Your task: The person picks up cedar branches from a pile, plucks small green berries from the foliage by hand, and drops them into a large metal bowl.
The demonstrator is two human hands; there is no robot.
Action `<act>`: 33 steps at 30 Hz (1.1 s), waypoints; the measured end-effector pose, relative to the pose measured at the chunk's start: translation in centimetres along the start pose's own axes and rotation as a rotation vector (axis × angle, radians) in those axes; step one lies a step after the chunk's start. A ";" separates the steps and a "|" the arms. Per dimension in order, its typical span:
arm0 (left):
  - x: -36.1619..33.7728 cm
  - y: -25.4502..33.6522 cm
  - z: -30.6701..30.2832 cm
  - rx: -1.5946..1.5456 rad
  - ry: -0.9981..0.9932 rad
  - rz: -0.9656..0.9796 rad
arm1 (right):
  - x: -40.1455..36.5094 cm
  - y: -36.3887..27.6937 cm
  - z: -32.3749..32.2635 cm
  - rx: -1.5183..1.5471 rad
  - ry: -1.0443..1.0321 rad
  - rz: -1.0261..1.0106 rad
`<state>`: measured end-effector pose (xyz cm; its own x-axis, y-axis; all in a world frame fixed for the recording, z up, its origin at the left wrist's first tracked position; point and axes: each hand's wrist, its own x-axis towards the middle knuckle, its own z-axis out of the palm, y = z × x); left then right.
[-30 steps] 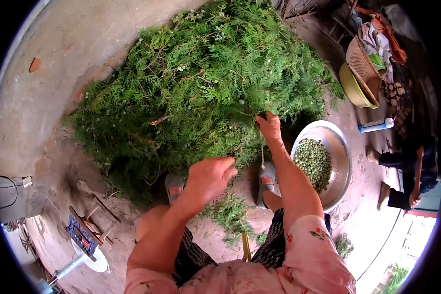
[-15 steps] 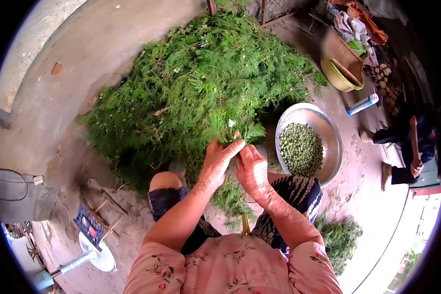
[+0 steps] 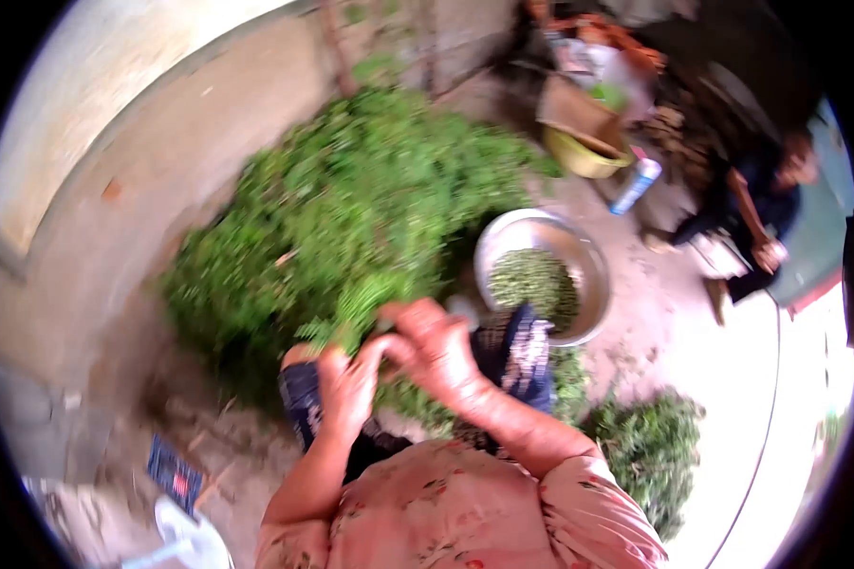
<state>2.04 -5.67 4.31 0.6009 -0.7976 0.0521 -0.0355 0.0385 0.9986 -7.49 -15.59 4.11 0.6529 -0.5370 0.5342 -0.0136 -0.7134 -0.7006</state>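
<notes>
My left hand is closed on a feathery green conifer sprig, its thumb toward my other hand. Fingers curled, my right hand meets the left thumb at the sprig's base. Motion blur hides what, if anything, is pinched in the right fingers. Just beyond both hands lies a large heap of cut conifer branches. To the right of the heap stands a metal basin partly filled with small round green cones or berries.
A smaller pile of greenery lies at the lower right. Farther back are a yellow tub with a wicker basket and a blue-white canister. Another person sits at the right. A folding stool stands at the lower left.
The view has swung, shifting the basin and tub leftward. My hands have moved lower and left in the view, still together at greenery, and the right hand has turned more palm-down.
</notes>
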 end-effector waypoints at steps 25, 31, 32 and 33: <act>-2.7 1.2 4.1 -0.137 0.125 -0.221 | -4.7 0.1 -9.3 0.982 0.115 0.644; 0.2 -0.7 2.6 -0.758 -0.205 -0.436 | -4.1 8.8 -20.7 1.207 0.670 0.192; 0.3 -1.5 2.5 -0.924 -0.248 -0.434 | -4.2 8.7 -21.1 1.195 0.703 0.170; 0.2 -1.3 2.7 -0.994 -0.259 -0.446 | -4.6 8.6 -20.3 1.072 0.711 0.249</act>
<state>0.05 -7.45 2.99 0.2124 -0.9568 -0.1985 0.8647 0.0894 0.4942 -26.02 -28.41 5.26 0.1763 -0.9554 0.2370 0.7456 -0.0275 -0.6658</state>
